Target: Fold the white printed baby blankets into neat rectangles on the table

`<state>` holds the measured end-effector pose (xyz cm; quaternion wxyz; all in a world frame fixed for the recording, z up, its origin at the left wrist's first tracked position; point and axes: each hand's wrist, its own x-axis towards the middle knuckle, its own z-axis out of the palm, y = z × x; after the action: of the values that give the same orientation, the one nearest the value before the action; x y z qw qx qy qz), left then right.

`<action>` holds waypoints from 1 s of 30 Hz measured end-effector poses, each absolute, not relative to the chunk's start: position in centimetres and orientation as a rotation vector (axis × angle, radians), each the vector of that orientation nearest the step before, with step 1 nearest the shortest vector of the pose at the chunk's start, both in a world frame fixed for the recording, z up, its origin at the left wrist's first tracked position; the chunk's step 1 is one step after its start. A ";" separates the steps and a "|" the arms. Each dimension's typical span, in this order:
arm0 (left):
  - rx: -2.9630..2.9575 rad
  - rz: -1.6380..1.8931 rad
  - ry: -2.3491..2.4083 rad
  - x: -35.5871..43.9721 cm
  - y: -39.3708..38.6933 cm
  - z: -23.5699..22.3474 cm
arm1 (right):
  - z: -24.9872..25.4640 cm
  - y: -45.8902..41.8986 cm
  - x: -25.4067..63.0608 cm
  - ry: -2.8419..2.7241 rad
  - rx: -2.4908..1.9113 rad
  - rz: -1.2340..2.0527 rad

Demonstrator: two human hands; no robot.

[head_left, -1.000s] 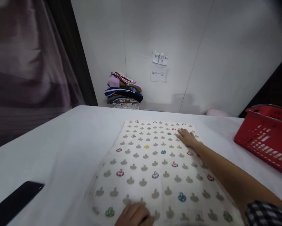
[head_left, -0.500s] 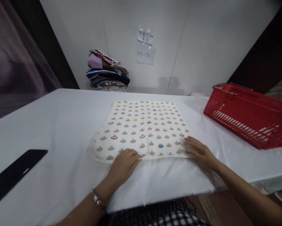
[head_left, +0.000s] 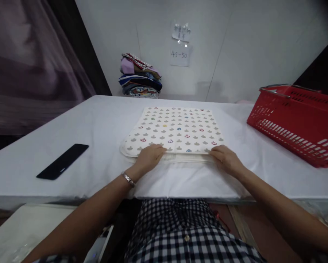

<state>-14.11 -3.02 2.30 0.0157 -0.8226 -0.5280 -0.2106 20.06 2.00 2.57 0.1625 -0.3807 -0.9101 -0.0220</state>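
Note:
A cream cloth (head_left: 177,128) with small grey and coloured printed motifs lies folded on the white-covered table. My left hand (head_left: 150,156) pinches its near edge left of the middle. At the near right corner, my right hand (head_left: 226,157) grips the same edge between thumb and fingers. Between the hands the top layer is raised slightly, and a paler layer shows beneath it. The cloth's rounded left corner lies beyond my left hand.
A red plastic basket (head_left: 295,124) stands at the right. Several folded fabrics form a stack (head_left: 141,76) against the back wall. A black phone-like slab (head_left: 64,160) lies at the left. Paper signs (head_left: 180,54) hang on the wall. The table's front edge (head_left: 180,198) runs before my body.
My right hand has closed on the cloth's near edge, where its fingers lay outstretched. The near edge of the top layer has lifted off the layer below. The camera view has tilted down.

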 end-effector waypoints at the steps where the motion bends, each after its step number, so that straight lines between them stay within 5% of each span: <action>1: -2.483 -0.662 -1.614 -14.0 -2.8 2.5 | 2.9 2.2 19.9 -2.528 -1.145 -0.110; 30: -2.654 -0.316 -1.428 -14.8 -5.3 0.4 | -0.2 0.9 22.8 -2.778 -0.963 0.095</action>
<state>-14.82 -5.32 0.38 0.0558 -0.8744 -0.4706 -0.1040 22.82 0.94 -0.22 0.0997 -0.3258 -0.9396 0.0321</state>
